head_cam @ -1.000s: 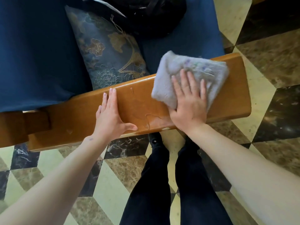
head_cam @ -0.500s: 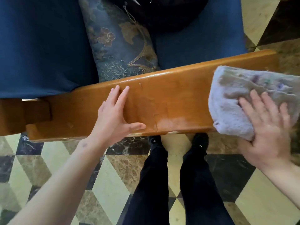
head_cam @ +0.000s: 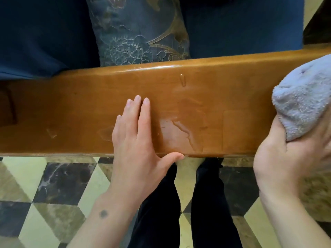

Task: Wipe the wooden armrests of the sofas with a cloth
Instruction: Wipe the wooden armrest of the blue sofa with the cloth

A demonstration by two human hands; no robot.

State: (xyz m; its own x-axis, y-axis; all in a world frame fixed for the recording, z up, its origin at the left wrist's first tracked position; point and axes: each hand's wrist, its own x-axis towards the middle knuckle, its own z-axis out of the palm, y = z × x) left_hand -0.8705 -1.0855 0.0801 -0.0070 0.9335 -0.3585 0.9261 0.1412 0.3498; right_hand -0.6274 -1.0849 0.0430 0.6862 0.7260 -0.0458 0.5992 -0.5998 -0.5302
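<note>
Likely home living room: blue sofa (head_cam: pixel 44 36), embroidered cushion (head_cam: pixel 141 33), patterned marble floor (head_cam: pixel 53 194).

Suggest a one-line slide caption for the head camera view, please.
Left hand flat on the wet wooden armrest; right hand grips the cloth.

Soft, even daylight fills the view, bright enough to show wood grain without hard shadows. A thin glare line runs along the far edge of the armrest (head_cam: pixel 161 108), and wet streaks just right of the left hand (head_cam: pixel 136 140) shine palely. The right hand (head_cam: pixel 286 158) and its cloth (head_cam: pixel 302 104) are slightly smeared (motion blur, cropped by the frame). Wide-angle bending bows the edges.
</note>
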